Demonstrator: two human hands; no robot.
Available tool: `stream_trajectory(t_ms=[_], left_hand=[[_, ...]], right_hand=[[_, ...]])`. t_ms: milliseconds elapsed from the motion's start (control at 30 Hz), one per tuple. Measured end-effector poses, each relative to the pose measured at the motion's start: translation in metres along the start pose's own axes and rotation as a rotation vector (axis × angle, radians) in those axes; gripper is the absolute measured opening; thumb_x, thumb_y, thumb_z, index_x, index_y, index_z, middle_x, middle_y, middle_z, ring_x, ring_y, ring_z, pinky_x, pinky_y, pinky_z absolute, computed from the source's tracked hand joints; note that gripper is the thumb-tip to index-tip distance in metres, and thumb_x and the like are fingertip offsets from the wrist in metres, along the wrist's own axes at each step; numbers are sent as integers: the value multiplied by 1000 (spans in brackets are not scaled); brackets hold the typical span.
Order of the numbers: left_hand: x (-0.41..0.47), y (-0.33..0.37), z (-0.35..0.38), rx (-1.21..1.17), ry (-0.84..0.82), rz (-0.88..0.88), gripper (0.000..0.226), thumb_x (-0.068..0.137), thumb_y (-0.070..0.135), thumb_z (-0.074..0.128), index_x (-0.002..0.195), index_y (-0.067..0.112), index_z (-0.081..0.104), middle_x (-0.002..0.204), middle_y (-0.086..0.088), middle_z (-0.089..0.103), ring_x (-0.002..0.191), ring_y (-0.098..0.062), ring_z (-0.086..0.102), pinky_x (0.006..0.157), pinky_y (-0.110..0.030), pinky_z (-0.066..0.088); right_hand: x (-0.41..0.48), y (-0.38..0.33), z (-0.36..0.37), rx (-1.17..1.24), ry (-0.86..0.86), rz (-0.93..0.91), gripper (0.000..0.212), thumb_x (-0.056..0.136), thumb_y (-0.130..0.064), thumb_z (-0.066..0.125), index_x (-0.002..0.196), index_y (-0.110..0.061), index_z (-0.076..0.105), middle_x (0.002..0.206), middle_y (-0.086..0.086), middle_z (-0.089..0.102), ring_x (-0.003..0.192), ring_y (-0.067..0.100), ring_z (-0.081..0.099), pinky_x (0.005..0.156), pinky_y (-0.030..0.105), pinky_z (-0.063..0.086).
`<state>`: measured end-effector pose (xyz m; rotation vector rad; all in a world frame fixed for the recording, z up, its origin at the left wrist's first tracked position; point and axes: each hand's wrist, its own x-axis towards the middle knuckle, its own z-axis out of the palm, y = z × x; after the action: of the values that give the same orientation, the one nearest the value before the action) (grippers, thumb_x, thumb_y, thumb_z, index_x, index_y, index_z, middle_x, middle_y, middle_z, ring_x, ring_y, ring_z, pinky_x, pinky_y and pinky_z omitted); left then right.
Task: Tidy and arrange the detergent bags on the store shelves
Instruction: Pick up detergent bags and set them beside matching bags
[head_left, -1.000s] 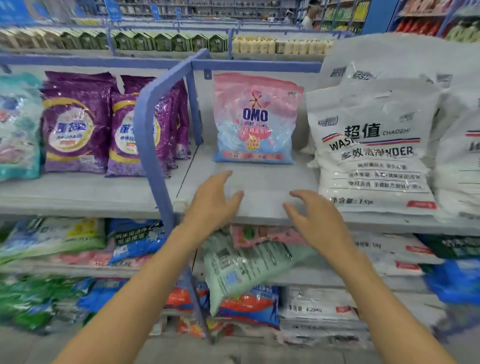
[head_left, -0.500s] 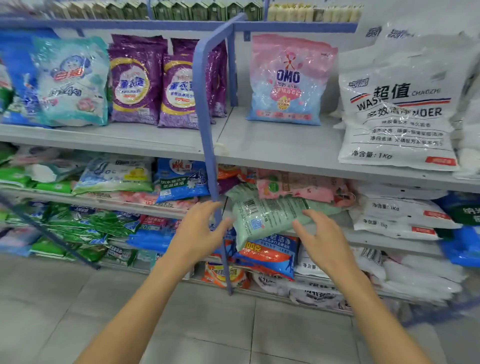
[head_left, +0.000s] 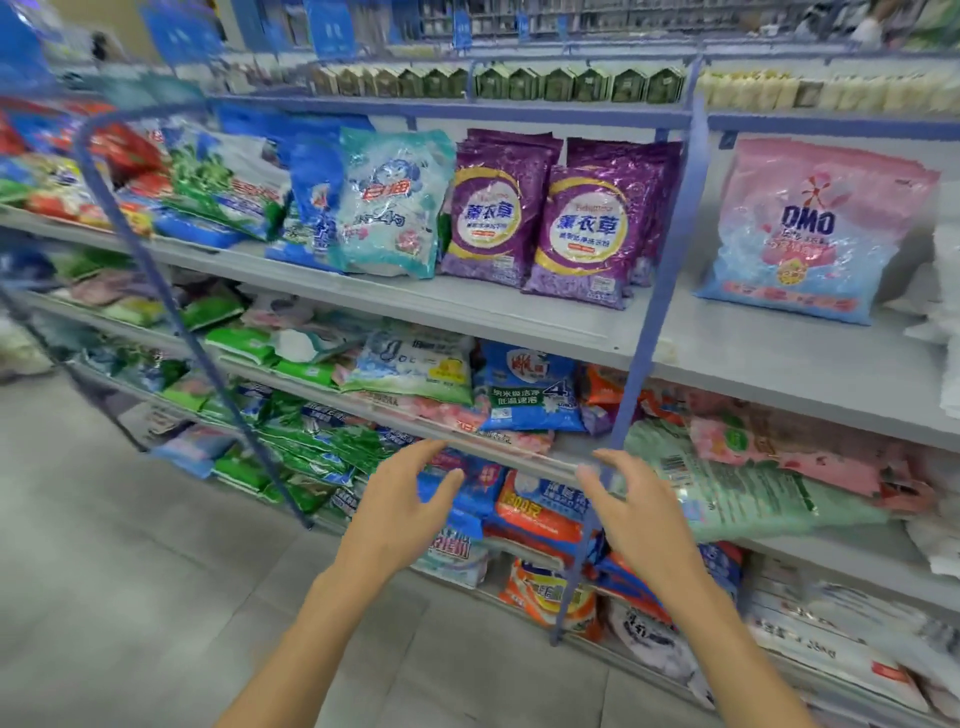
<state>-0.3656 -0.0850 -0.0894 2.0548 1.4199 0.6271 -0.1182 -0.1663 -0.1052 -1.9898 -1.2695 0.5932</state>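
Crinkled glossy plastic throughout: far-left bags (head_left: 156, 182) blurred beyond reading, teal bag (head_left: 389, 208) and two purple bags (head_left: 576, 234) upright on the flat grey upper shelf (head_left: 753, 358), pink OMO bag (head_left: 810, 228) right of a thin blue divider (head_left: 665, 270); nearer, left hand (head_left: 400, 499) and right hand (head_left: 639, 514) empty, fingers loosely spread.

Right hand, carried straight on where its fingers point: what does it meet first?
Likely the front edge of the shelf, beside the blue divider rail; the right hand overlaps it at the fingertips, though depth is unclear.
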Motion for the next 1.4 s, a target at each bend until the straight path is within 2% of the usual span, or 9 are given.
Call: stream_trajectory(t_ms=[267,600,700,767,833,933,1167,1333,1400], left_hand=[[4,-77,-80,-60,83,-50,52,100,44,59,147,24,51,151,9,50,135,-14,51,114,-37,42],[13,-169,-166,-35,226,-110,49,100,45,58,145,26,54,148,12,52,139,-6,44,117,-30,34],[21,-196,-195,-41,274,-146,47,100,43,59,144,26,55,147,11,53,131,0,45,108,-22,35],[27,-215,-214,-42,303,-179,47,99,42,60,142,24,57,144,10,56,121,3,48,107,-21,36],[33,-235,-234,-38,338,-208,46,99,41,60,141,22,58,140,9,59,125,-3,52,112,-28,39],[44,-263,-265,-28,384,-253,43,100,37,61,139,19,60,134,16,56,133,-8,49,107,-20,33],[84,-342,-337,41,457,-387,43,100,37,60,140,21,58,144,6,58,135,-12,49,106,-18,30],[109,-395,-385,47,510,-442,45,98,44,59,139,26,58,143,10,57,134,-9,49,106,-18,30],[122,-417,-403,38,521,-449,45,98,43,59,139,25,58,143,11,57,132,-7,48,103,-14,29]], right_hand=[[13,-95,84,37,-13,-92,50,99,-55,53,142,-29,55,146,-11,54,136,11,48,111,37,42],[39,-191,189,-1,-125,-211,50,100,-52,53,142,-24,55,144,-10,56,131,8,49,107,29,38],[58,-222,221,0,-168,-261,51,99,-56,52,140,-28,56,143,-11,57,125,11,56,108,36,45],[71,-243,244,4,-193,-305,50,99,-57,52,140,-28,56,141,-13,57,128,8,54,108,32,43],[85,-266,270,22,-211,-341,51,99,-58,51,140,-29,57,140,-15,57,131,7,52,109,33,42],[105,-304,311,37,-259,-365,50,99,-55,53,141,-28,56,140,-14,56,132,8,51,109,34,41],[160,-388,410,110,-376,-426,50,98,-56,54,140,-29,56,142,-14,57,131,7,51,107,32,42],[190,-447,471,147,-466,-462,47,98,-56,55,138,-33,57,137,-17,56,120,-1,53,79,9,39],[200,-471,495,156,-487,-462,47,99,-55,55,139,-31,56,135,-18,56,118,-2,53,82,10,39]])
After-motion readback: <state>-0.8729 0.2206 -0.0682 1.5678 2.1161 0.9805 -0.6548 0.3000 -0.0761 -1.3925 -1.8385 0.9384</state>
